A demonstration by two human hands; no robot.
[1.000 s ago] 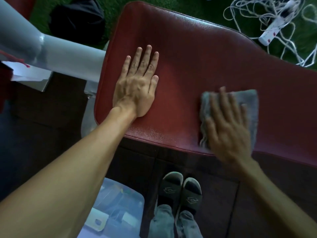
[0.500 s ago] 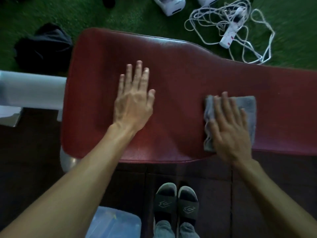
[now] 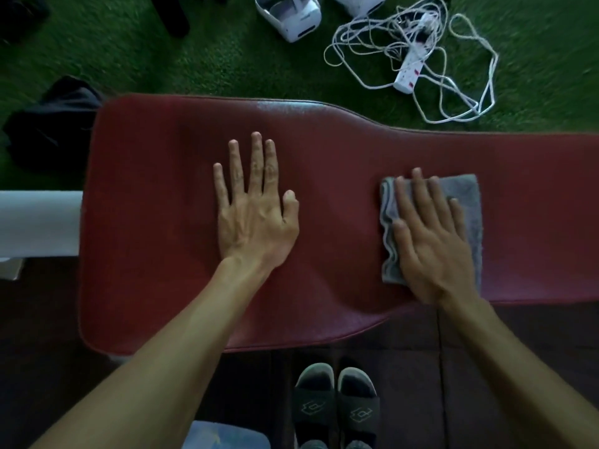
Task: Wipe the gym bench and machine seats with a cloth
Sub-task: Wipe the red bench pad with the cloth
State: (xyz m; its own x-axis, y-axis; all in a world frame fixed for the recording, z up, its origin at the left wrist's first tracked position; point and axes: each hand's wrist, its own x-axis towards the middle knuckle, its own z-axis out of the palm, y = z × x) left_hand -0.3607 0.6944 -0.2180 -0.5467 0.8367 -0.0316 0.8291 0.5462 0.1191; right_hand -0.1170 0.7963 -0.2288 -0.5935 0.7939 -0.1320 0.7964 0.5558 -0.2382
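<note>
A dark red padded gym bench (image 3: 162, 222) runs across the view from left to right. My left hand (image 3: 256, 218) lies flat on its wide part, palm down, fingers spread, holding nothing. A folded grey cloth (image 3: 466, 196) lies on the narrower right part of the bench, reaching close to the near edge. My right hand (image 3: 428, 244) presses flat on the cloth and covers most of its left and middle. The cloth's right strip and far corner show beside the fingers.
A white metal frame tube (image 3: 39, 222) meets the bench's left end. On the green turf behind lie a black bag (image 3: 52, 131), a white power strip with tangled cables (image 3: 410, 69) and a white device (image 3: 291, 17). My sandalled feet (image 3: 337, 406) and a clear plastic box (image 3: 227, 435) are below.
The view has swung so the bench now lies level and more turf shows behind it. Both hands stay flat on the bench, the right one still on the cloth.
</note>
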